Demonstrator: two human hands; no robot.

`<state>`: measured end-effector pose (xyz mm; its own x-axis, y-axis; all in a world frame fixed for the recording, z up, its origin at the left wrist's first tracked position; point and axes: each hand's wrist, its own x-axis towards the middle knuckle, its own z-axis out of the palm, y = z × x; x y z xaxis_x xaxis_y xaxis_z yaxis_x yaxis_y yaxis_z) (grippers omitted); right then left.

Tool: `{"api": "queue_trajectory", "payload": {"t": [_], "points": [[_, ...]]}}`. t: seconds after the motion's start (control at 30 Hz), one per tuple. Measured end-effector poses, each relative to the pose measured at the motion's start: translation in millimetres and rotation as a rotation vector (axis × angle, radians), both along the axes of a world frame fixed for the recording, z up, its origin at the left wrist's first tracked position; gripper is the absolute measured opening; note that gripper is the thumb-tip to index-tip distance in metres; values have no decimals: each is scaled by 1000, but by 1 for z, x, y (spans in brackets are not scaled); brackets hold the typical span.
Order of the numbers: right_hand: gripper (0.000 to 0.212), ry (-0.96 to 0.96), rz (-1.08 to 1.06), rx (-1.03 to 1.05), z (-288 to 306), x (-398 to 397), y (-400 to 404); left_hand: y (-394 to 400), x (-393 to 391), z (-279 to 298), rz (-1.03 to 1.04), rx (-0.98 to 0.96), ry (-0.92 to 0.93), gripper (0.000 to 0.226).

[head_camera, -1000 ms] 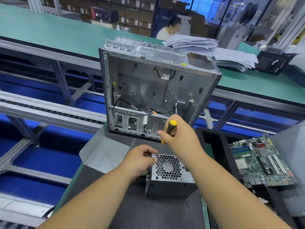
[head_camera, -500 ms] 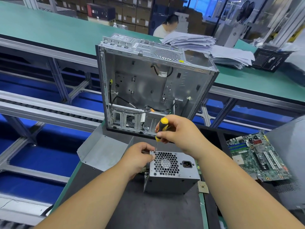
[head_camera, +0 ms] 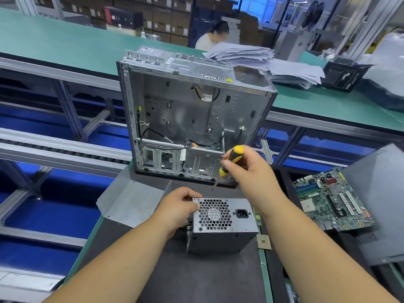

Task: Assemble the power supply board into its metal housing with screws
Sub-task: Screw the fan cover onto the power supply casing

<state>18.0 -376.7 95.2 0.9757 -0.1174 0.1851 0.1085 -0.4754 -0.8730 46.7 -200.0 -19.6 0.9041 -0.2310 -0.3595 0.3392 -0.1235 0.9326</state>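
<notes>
Centrally, on the dark grey work mat (head_camera: 209, 278): one grey metal power supply box with a honeycomb fan grille and a black mains socket (head_camera: 220, 224), standing grille-up. Left hand (head_camera: 178, 207): fingers curled at the box's upper left corner, thumb and fingertips pinching there; whether a screw sits between them cannot be told. Right hand (head_camera: 251, 171): raised above and behind the box, gripping a yellow-and-black-handled screwdriver (head_camera: 229, 161), tilted, tip down and clear of the box. Behind: one open silver sheet-metal computer case (head_camera: 192, 119), upright, black cables inside. Left of the box: one bent grey steel panel (head_camera: 133, 200), lying on the mat's corner. Right: one green motherboard with white slots (head_camera: 330, 202), lying flat, well apart from the box. Just beside the box's lower right corner: one small square processor chip (head_camera: 264, 242). Far bench: one stack of white papers (head_camera: 262, 62); one seated person (head_camera: 212, 37) beyond.
</notes>
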Motion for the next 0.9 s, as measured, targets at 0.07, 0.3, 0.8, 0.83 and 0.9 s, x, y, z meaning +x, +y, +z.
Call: {"api": "queue_trajectory", "payload": {"t": [0.07, 0.3, 0.8, 0.83, 0.9], "points": [[3, -46, -53, -11, 4, -7, -13, -1, -2, 3, 4, -10, 14, 15], [9, 247, 1, -407, -10, -19, -44, -4, -4, 9, -52, 215, -193, 21], [41, 396, 221, -720, -39, -37, -42, 8, -35, 22, -134, 174, -42, 12], [41, 404, 208, -721, -39, -39, -42, 9, -37, 23, -173, 153, -10, 12], [45, 411, 186, -737, -40, -44, -43, 11, -42, 25, -229, 137, -18, 12]]}}
